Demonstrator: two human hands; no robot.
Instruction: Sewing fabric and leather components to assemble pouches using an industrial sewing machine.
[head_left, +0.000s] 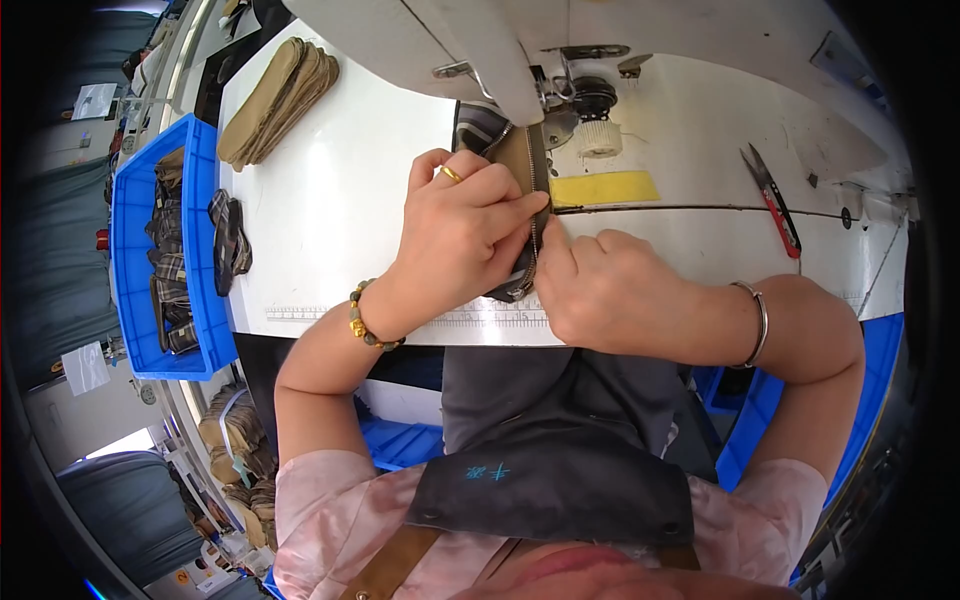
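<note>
A dark zipper [533, 165] with metal teeth runs along the edge of a tan and plaid fabric piece [508, 158] under the head of a white sewing machine [505, 75]. On the fabric's left side my left hand [455, 228] is closed, thumb and fingers pinching the piece beside the teeth. My right hand [625, 295] is also closed, its fingertips gripping the zipper's near end from the right. The near end of the piece curls up between both hands. The fingers partly cover it, and the needle area is hard to make out.
A stack of tan pieces [275, 105] lies at the far left of the white table [330, 215]. Beside a plaid piece [230, 240] stands a blue bin [215, 345] of plaid pieces. Red-handled thread snips [778, 210] and a yellow strip [605, 188] lie to the right.
</note>
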